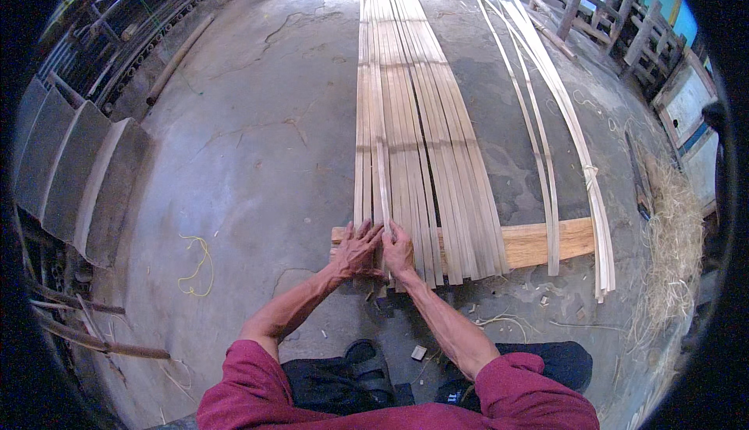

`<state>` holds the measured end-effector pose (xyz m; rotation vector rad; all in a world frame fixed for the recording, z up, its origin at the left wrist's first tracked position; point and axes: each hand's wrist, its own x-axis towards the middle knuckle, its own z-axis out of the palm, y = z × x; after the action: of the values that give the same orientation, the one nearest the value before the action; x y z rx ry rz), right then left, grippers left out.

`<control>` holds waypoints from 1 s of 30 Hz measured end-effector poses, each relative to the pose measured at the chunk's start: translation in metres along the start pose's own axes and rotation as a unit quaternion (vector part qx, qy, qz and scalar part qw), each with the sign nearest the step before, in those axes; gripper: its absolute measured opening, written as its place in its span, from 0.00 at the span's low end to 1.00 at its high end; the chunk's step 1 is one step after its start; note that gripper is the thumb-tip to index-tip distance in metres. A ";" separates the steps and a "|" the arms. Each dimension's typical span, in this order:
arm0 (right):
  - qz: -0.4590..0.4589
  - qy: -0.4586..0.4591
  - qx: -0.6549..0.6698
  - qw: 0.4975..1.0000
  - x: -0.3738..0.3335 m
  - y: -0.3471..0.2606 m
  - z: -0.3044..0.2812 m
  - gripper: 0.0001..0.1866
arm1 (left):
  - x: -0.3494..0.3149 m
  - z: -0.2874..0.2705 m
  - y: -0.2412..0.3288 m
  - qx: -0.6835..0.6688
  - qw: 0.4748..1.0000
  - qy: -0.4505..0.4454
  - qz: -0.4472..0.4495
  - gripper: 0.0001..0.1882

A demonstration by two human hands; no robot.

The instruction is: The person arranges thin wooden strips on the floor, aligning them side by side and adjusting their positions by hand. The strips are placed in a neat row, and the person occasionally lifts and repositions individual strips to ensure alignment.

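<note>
Long pale bamboo strips (449,165) lie side by side on the concrete floor, running away from me. Darker node marks line up across them. Their near ends rest over a flat wooden board (546,244). My left hand (357,252) lies with fingers spread on the near ends of the left-hand strips. Close beside it, my right hand (399,254) is closed around the near part of one strip (382,176), which lies on top of the others. The fingertips under that strip are hidden. A narrow dark gap runs lengthwise between two groups of strips.
To the right lie two loose strips (538,141) and a tied bundle of strips (579,134). Beyond them is a heap of pale shavings (669,251). Wavy grey sheets (97,176) stand at the left, near a yellow string (206,266). Small offcuts (419,352) lie by my feet.
</note>
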<state>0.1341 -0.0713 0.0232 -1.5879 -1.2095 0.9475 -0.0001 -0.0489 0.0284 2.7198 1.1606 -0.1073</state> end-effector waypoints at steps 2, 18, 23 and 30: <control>0.001 0.011 -0.013 1.000 0.000 0.004 0.003 0.22 | 0.000 0.000 0.000 -0.019 1.000 -0.009 -0.008 0.59; 0.021 0.021 -0.013 0.999 -0.010 0.016 0.004 0.23 | 0.005 0.006 -0.014 -0.069 0.996 -0.044 0.020 0.58; -0.011 0.027 -0.018 0.999 -0.007 0.024 0.009 0.23 | 0.000 -0.001 -0.013 -0.092 0.995 -0.030 0.029 0.64; 0.028 -0.007 0.013 0.999 0.004 0.030 0.007 0.23 | -0.004 0.005 0.002 -0.075 0.997 0.015 -0.010 0.65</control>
<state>0.1374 -0.0692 -0.0074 -1.6042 -1.1625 1.0078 -0.0010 -0.0540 0.0245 2.5875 1.1535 0.0167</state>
